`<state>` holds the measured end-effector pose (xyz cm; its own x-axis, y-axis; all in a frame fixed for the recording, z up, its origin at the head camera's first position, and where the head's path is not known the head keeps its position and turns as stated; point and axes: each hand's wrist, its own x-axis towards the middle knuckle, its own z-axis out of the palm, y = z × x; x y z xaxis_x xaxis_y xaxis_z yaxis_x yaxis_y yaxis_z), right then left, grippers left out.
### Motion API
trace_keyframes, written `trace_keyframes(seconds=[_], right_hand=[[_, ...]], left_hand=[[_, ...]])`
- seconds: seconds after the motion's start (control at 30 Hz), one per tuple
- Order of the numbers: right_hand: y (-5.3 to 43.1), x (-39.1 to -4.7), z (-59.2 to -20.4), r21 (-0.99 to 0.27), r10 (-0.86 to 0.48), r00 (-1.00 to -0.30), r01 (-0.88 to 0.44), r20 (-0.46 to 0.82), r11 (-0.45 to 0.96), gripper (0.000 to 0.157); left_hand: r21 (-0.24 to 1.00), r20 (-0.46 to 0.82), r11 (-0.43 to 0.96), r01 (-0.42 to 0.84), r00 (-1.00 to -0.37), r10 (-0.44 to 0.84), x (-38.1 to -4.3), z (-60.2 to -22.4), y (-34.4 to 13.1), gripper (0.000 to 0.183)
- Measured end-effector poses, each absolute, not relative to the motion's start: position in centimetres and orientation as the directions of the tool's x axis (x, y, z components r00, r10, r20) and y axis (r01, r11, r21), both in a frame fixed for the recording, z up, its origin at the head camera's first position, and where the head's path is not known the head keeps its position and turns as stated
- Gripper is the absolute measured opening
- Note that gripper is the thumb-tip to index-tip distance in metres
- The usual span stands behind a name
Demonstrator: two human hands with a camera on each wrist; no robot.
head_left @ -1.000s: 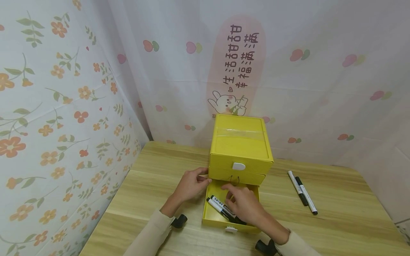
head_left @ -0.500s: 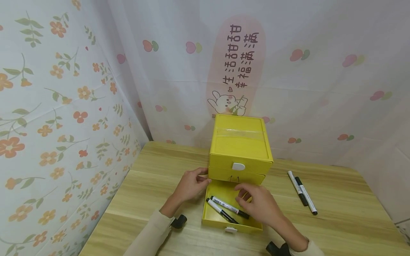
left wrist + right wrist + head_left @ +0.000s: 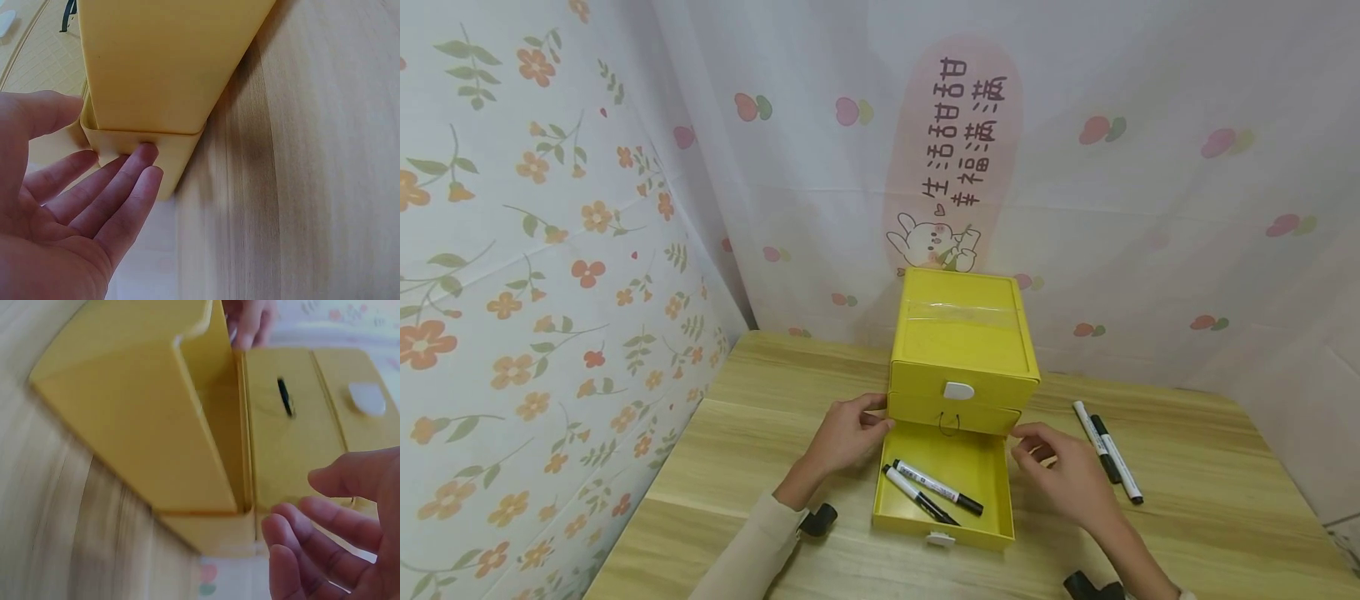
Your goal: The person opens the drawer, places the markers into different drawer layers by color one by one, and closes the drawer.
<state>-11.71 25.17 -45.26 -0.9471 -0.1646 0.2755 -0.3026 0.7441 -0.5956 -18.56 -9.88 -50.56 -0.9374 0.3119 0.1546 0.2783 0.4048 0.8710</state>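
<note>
A yellow drawer cabinet (image 3: 962, 329) stands on the wooden table with its bottom drawer (image 3: 988, 471) pulled out. Two whiteboard markers lie crossing in that drawer: one marker (image 3: 936, 485) with a black cap, and a second marker (image 3: 917, 493) in front of it. My left hand (image 3: 846, 433) rests at the cabinet's lower left side; in the left wrist view its extended fingertips (image 3: 148, 152) touch the yellow wall. Beside the cabinet's lower right corner is my right hand (image 3: 1063, 471), fingers loosely bent and holding nothing.
Two more markers, a left one (image 3: 1093, 437) and a right one (image 3: 1117, 458), lie side by side on the table (image 3: 1195, 467) to the right. A black cord loop (image 3: 950, 423) serves the middle drawer's front. Patterned curtains (image 3: 820, 208) hang behind and at left.
My right hand has moved right, out from over the bottom drawer to beside the cabinet. The upper marker in the drawer now lies apart at its capped end. The left hand stays put.
</note>
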Motion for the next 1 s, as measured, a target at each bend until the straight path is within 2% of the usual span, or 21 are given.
trace_keyframes(seconds=[0.27, 0.57, 1.0], right_hand=[[28.9, -12.9, -46.9, -0.596, -0.064, -0.939, -0.265, 0.338, 0.758, 0.017], [32.2, -14.2, -48.3, -0.602, 0.059, -0.953, -0.138, 0.296, 0.786, 0.035], [36.1, -15.2, -49.8, -0.643, 0.101, -0.962, -0.090, 0.255, 0.760, 0.048]], left_hand=[[0.869, 0.152, 0.412, 0.276, -0.939, 0.308, -18.5, -50.4, -9.9, 0.046], [0.873, 0.140, 0.410, 0.265, -0.941, 0.309, -18.5, -50.4, -10.0, 0.048], [0.874, 0.139, 0.407, 0.265, -0.940, 0.311, -18.5, -50.2, -10.0, 0.048]])
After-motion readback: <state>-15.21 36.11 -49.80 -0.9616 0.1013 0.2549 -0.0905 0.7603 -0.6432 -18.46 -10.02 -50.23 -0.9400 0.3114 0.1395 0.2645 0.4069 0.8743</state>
